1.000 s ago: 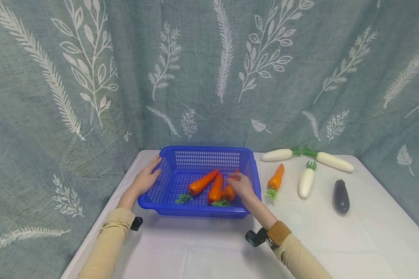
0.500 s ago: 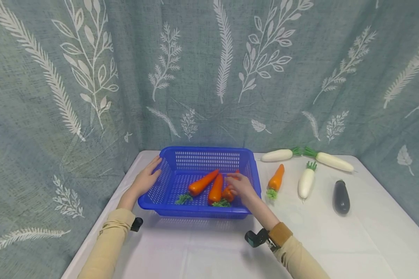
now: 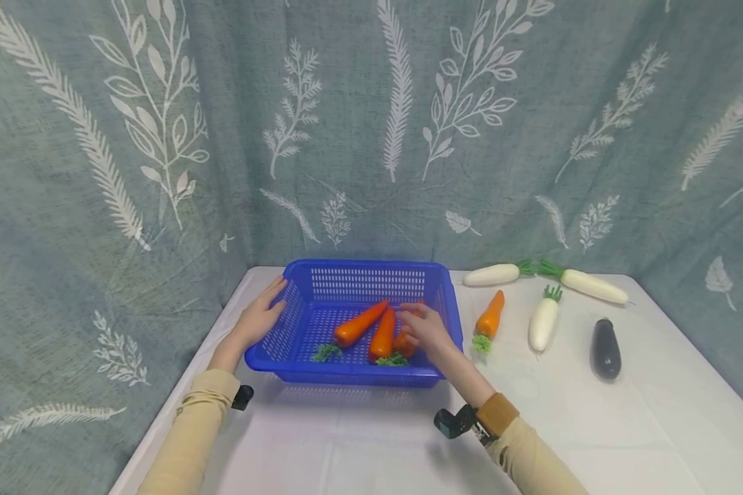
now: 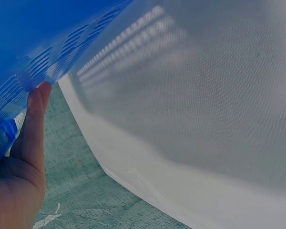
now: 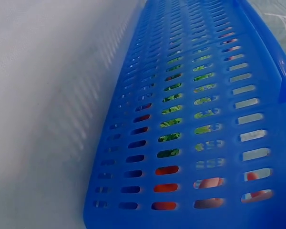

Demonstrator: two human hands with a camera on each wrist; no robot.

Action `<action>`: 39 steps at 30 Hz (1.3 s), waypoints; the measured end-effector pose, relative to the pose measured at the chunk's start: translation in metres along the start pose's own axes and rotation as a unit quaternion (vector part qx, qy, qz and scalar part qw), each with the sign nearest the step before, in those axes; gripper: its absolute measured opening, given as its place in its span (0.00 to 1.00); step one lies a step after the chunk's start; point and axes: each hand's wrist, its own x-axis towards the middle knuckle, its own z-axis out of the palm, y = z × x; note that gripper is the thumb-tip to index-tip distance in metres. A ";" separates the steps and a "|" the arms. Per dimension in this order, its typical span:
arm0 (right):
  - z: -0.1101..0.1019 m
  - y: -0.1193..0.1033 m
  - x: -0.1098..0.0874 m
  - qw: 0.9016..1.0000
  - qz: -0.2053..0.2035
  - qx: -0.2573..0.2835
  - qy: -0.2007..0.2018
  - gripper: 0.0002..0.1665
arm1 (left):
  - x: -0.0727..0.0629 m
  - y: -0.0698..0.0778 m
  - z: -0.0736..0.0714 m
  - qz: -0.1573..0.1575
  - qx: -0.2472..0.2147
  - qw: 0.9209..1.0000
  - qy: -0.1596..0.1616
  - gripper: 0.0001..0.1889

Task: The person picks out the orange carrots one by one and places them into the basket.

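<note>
A blue slotted plastic basket (image 3: pixel 359 371) stands on the white-covered table. My left hand (image 3: pixel 259 320) rests against its left side, and in the left wrist view the fingers (image 4: pixel 35 119) lie fairly straight along the slotted wall. Inside the basket, one carrot (image 3: pixel 360 324) lies slanted and a second carrot (image 3: pixel 382 337) lies beside it, both with green tops. Over a third carrot (image 3: pixel 404 345) my right hand (image 3: pixel 432 331) hovers with loosely bent fingers, partly covering it. The right wrist view shows mostly the basket's front wall (image 5: pixel 190 112), with orange and green through the slots.
Right of the basket lies another carrot (image 3: pixel 490 315). Farther right are a white radish (image 3: pixel 543 324), two more radishes by the curtain, one of them a long radish (image 3: pixel 593 286), and a dark eggplant (image 3: pixel 606 349). A patterned green curtain (image 3: pixel 359 137) hangs behind the table.
My right hand's fingers have loosened and lifted slightly off the third carrot, which stays in the basket. The left hand and the basket have not visibly moved.
</note>
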 end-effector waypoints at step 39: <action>-0.046 -0.013 -0.013 0.983 -0.181 0.008 -0.020 0.21 | 0.001 0.003 -0.001 0.007 0.010 1.000 0.003 0.27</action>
